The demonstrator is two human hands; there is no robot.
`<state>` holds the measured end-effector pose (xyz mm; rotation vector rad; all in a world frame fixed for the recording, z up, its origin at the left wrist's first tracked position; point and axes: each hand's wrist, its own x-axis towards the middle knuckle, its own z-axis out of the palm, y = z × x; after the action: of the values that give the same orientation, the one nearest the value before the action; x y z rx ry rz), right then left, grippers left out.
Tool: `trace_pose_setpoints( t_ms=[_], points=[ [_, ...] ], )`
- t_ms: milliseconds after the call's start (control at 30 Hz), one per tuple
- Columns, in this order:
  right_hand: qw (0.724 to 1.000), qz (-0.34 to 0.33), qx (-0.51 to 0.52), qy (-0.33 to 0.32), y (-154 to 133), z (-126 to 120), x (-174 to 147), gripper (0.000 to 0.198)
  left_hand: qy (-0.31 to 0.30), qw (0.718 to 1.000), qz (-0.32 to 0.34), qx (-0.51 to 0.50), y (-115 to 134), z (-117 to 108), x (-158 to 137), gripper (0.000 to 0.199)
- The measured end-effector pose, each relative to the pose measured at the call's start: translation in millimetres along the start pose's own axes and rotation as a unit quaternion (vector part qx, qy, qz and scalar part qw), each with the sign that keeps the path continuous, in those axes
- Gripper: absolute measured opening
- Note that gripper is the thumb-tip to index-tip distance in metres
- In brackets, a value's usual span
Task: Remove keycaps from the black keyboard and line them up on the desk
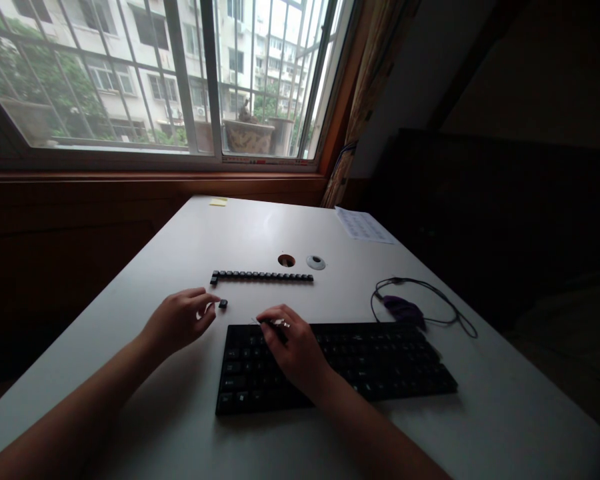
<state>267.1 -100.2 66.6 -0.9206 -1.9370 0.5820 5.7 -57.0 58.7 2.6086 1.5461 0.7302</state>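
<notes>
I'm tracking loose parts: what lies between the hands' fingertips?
In the head view, one loose keycap lies by the left hand, then bare desk toward the right hand.

Keycap row (pixel 263 275) behind keyboard (pixel 375 373) on desk (pixel 250 227)

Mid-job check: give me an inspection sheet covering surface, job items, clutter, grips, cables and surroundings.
Surface: white table, with a round hole; its likely cover lies beside it.
Job items: keyboard; key row beyond it; loose key by the left hand.
Clutter: yellow note, paper, purple item.
Grips: left, fingertips at the loose key, contact unclear; right hand, over the keyboard, holds a slim tool, type unclear.
Cables: dark cable, looped around the purple item.
Surroundings: barred window, curtain; right side too dark to judge.
</notes>
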Motion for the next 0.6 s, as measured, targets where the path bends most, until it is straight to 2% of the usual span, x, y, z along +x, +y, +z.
trace_pose_setpoints(
  t_ms=[100,267,600],
  points=[
    [1.0,0.0,-0.002,0.001,-0.9,-0.4,0.3,0.017,-0.042,0.998,0.005,0.04,5.7,-0.8,-0.9,0.03],
    [1.0,0.002,0.001,-0.001,-0.9,0.2,0.5,0.017,-0.079,0.994,-0.004,0.078,10.2,2.8,-0.5,0.037],
    [1.0,0.001,0.005,-0.003,-1.2,-0.5,0.6,0.017,-0.098,0.983,-0.05,0.144,5.2,8.8,-0.6,0.046]
  ],
)
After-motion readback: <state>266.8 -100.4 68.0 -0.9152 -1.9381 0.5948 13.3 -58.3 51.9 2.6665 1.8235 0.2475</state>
